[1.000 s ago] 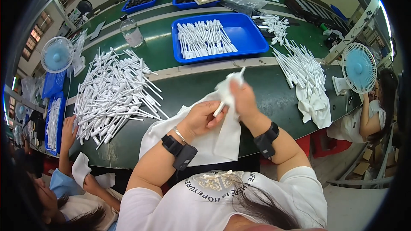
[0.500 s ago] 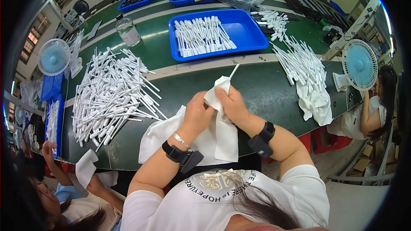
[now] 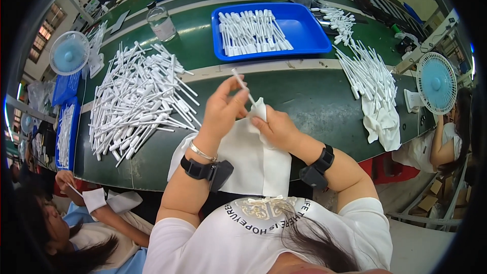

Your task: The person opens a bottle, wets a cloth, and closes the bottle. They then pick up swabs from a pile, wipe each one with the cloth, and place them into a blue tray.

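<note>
A slim white plastic stick [image 3: 250, 97] slants up out of a fold of white cloth [image 3: 276, 170] in front of my chest. The fingers of my left hand [image 3: 221, 106] are closed around the stick's upper part. My right hand [image 3: 280, 128] grips the bunched cloth at the stick's lower end, thumb on top. That wrapped end is hidden. The rest of the cloth hangs over the bench's near edge and my lap. To the left lies a big loose pile of similar white sticks with wider heads [image 3: 137, 101].
A blue tray [image 3: 309, 33] with rows of white sticks stands ahead. More sticks [image 3: 370, 73] rest on a crumpled cloth [image 3: 381, 124] at right. A clear bottle [image 3: 161, 24] and two fans [image 3: 436, 83] stand around. A co-worker [image 3: 96, 218] sits at lower left.
My left hand has shifted from the cloth up onto the stick's bare part. The stick now leans left instead of right. My right hand still grips the cloth.
</note>
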Demonstrator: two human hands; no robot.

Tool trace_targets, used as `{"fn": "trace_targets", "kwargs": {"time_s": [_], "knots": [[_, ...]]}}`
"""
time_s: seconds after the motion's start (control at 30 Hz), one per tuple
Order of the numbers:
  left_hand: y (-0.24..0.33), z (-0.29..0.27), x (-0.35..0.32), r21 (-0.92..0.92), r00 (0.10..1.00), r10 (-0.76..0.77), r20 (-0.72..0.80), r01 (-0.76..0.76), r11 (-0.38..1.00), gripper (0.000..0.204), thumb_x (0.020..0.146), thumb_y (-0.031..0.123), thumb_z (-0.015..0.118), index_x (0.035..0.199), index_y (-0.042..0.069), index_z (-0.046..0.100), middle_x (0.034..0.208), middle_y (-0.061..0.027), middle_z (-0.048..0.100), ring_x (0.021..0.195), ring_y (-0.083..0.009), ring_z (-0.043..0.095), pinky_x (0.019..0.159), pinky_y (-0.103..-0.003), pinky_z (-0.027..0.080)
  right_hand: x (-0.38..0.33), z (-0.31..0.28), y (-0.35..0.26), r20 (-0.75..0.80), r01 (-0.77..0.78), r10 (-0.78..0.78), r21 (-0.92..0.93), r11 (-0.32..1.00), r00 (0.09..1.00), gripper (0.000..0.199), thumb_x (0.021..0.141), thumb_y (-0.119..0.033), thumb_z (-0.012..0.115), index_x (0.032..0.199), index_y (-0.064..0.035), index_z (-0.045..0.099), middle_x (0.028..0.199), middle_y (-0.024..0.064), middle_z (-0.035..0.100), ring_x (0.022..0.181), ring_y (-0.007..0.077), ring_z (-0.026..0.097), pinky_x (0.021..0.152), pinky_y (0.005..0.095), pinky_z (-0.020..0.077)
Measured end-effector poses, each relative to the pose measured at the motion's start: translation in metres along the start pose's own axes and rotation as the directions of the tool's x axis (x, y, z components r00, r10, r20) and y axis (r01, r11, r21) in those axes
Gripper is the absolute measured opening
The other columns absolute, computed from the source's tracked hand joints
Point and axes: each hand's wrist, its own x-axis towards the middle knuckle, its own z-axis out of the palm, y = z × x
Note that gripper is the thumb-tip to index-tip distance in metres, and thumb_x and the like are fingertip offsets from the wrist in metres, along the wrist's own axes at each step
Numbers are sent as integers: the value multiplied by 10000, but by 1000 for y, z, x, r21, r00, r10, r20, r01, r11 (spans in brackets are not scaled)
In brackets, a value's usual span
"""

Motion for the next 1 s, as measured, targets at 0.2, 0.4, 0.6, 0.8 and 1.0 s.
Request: {"fn": "trace_targets", "kwargs": {"time_s": [0.2,0.4,0.6,0.8,1.0], "knots": [[1,-4,-1,-321,986,-107,-131,60,945,198,889,165,509,941,-16,568,796,-53,602,558,-69,538,539,-193,444,0,-11,-9,169,3,16,-116,993,985,301,862,-278,527,1055,-50,495,746,129,601,672,288,588,615,332,458],[-2,-23,1,-407,969,-62,-239,-42,912,175,894,149,494,928,-8,564,819,-62,599,614,-77,551,563,-203,454,8,-34,-7,261,-130,124,8,991,957,318,870,-319,518,1023,-41,512,746,92,594,671,221,586,625,318,456],[-4,13,-6,-254,1000,-14,16,18,967,158,898,124,483,940,-7,561,816,-58,591,642,-75,541,583,-206,450,10,-8,-4,-60,292,-286,125,948,956,295,881,-289,481,1025,-34,520,830,142,592,713,259,582,658,328,452],[-2,9,-16,-298,999,34,-39,-45,954,150,902,106,472,962,-5,554,829,-59,586,646,-85,533,608,-213,446,-1,-18,-13,177,18,-115,469,883,978,292,896,-290,477,1018,-30,528,803,73,580,677,160,556,642,284,447],[-3,18,-15,-426,994,92,-66,-112,898,159,913,114,455,982,-4,536,839,-75,583,646,-105,544,621,-225,452,-3,-26,-3,395,-294,-39,744,600,918,309,899,-312,493,1016,-31,542,824,1,573,688,72,538,601,221,440]]}}
